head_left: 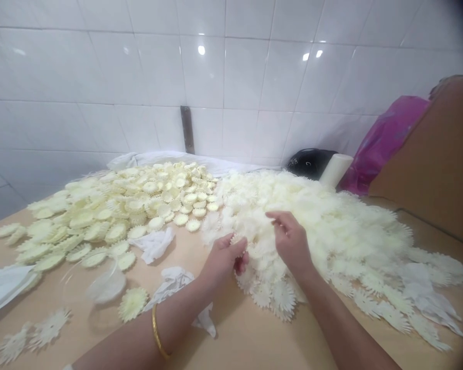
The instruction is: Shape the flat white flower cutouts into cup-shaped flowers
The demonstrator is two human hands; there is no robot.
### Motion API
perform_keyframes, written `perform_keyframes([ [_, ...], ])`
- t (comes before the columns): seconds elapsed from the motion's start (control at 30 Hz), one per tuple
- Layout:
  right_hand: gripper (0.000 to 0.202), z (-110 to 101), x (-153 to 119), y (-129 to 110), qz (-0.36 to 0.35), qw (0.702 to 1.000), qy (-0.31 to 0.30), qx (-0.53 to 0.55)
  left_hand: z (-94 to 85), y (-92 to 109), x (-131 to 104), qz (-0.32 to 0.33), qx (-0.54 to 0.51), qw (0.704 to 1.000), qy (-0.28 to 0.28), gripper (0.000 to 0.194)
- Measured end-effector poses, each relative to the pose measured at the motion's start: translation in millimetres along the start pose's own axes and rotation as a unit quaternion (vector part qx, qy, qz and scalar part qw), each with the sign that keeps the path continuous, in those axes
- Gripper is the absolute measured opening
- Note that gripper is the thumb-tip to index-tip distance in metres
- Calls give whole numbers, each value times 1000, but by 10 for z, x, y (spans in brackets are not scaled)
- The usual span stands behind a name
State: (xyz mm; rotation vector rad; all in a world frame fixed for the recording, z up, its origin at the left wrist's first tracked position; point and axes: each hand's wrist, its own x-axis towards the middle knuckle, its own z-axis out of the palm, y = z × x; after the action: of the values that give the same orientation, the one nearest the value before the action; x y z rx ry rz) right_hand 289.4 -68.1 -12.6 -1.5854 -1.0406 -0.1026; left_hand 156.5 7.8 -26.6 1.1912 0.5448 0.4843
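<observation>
My left hand [226,257] is closed, thumb against fingers, on a small pale petal-edged disc [237,239]. Just to its right, my right hand [291,239] hovers over a big heap of thin white petal-edged pieces [332,221]. Its fingers are bent together with the forefinger pointing left; whatever lies between them cannot be made out. Left of the hands spreads a pile of cream cup-shaped discs with toothed rims [139,200]. One loose toothed disc [133,304] lies on the table near my left forearm.
Crumpled white tissues [154,244] and a clear round dish [107,282] lie on the wooden table [247,339]. A white roll [336,170], a black bag [308,162], a pink plastic bag [389,136] and a cardboard box [435,149] stand at the right, before a tiled wall.
</observation>
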Motion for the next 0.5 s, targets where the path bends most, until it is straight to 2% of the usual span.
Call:
perform_keyframes([
  [0.07,19,-8,-21,-98,19,999,-23,36,-1,0,14,-4,-9,1000,20,32],
  [0.13,16,5,-52,-189,24,995,-72,69,-4,-6,31,0,-16,1000,27,34],
  [0.3,14,86,-129,-290,-35,981,-175,77,-33,-29,65,0,-16,999,39,44],
  [0.43,10,112,-154,-273,-59,981,-180,33,-26,4,64,-27,-41,998,26,57],
  [0.5,9,110,-154,-250,-67,983,-168,4,-8,30,59,-41,-55,998,11,56],
])
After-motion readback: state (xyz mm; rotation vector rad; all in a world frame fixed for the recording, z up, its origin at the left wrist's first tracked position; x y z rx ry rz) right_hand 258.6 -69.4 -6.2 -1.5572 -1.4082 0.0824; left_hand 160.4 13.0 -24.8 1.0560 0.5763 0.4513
